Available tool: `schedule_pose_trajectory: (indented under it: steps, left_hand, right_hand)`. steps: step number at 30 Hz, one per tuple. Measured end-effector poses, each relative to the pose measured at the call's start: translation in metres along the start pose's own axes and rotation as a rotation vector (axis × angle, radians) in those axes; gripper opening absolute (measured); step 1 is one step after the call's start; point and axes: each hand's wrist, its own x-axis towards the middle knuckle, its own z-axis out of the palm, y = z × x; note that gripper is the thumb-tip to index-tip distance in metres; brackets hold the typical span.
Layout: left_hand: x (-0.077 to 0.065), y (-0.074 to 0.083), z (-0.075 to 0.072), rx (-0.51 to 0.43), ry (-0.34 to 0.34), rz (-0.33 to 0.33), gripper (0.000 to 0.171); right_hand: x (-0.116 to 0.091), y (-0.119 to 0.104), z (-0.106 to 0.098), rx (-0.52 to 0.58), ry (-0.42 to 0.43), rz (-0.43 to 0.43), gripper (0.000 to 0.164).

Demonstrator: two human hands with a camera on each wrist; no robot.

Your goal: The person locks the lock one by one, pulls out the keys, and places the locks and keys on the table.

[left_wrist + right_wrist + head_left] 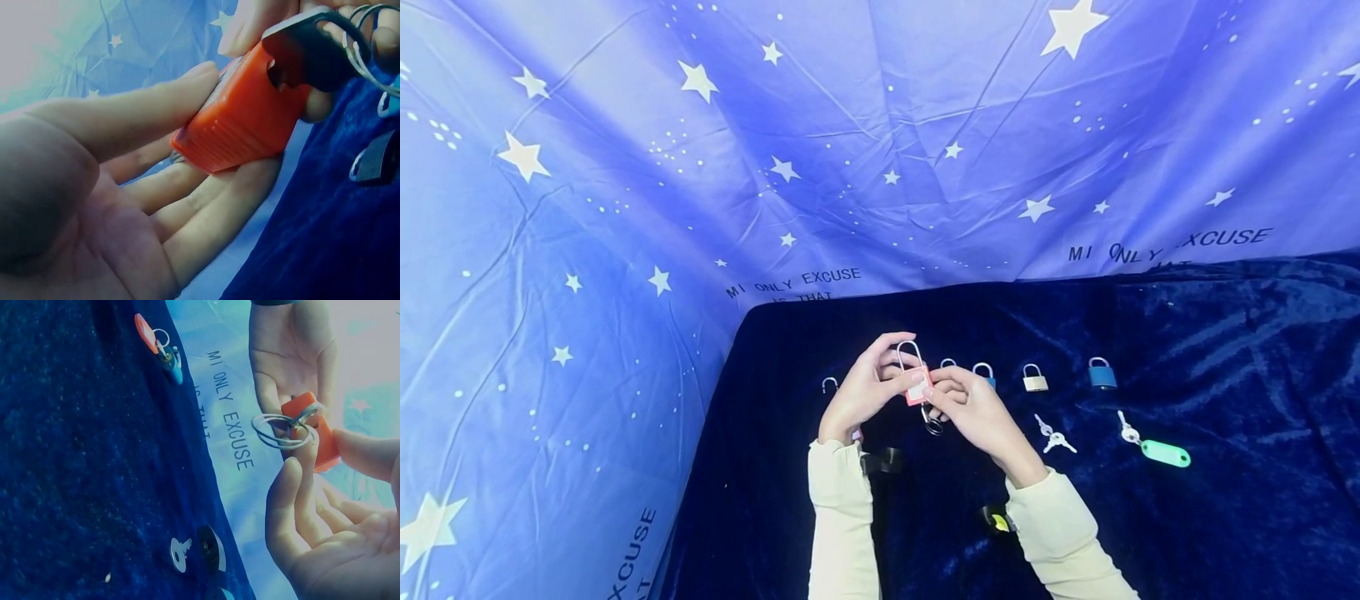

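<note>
An orange-red padlock (917,392) with a white label and a tall silver shackle is held up over the dark cloth by both hands. My left hand (862,398) grips its body, thumb on the label face and fingers behind. My right hand (981,410) pinches the lower part of the body between thumb and fingers. In the left wrist view, a black-headed key (315,47) stands in the underside of the padlock. Metal split rings (269,432) hang from the key, close by the right fingers. The shackle points upward, its upper end near the left fingertips.
Behind the hands, a blue padlock (1103,377), a brass padlock (1035,382) and a partly hidden blue padlock (989,380) stand in a row. Nearer lie loose keys (1057,443) and a green key tag (1166,453). Left, an open shackle (829,383) shows. A starry curtain (880,167) hangs behind.
</note>
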Motion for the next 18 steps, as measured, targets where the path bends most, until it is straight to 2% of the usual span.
schedule_pose_trajectory:
  steps: [6,12,18]
  left_hand:
    - [0.0013,-0.0006,-0.0008,0.004,0.053,0.029,0.053]
    - [0.0003,0.0011,-0.0034,-0.032,0.123,0.044,0.053]
    - [0.0011,-0.0019,-0.0038,-0.038,0.128,0.067,0.052]
  right_hand:
    - [-0.0002,-0.0011,-0.0022,0.0,-0.002,0.041,0.04]
    - [0.0002,0.0008,-0.0015,-0.009,-0.024,0.048,0.047]
    - [-0.0003,-0.0016,0.0003,0.004,-0.051,0.04,0.047]
